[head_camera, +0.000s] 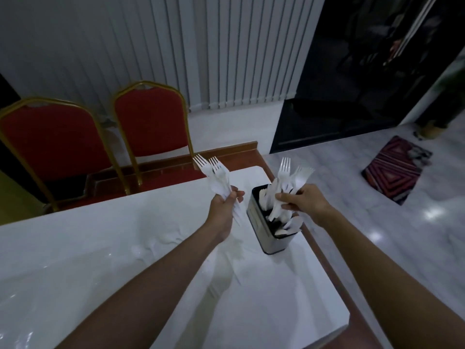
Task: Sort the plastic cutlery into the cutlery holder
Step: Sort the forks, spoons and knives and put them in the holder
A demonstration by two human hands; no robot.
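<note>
The right hand (303, 200) was curled round a bundle of forks (285, 172), tines up and handles pointing down, directly above the cutlery holder (274, 245). The handle tips appeared to reach into the compartment just below its fingers, so the grip probably served to steer the whole bundle in upright. More white pieces stood in the compartments nearer the person than that hand, though I could not tell which kinds. The left hand (226, 205), level with the right and just to its left, gripped a second bunch of forks (216, 175) the same way, tines up and tilted away, clear of the holder and likely held ready for its turn. Beneath both hands lay the white-covered table (100, 248).
</note>
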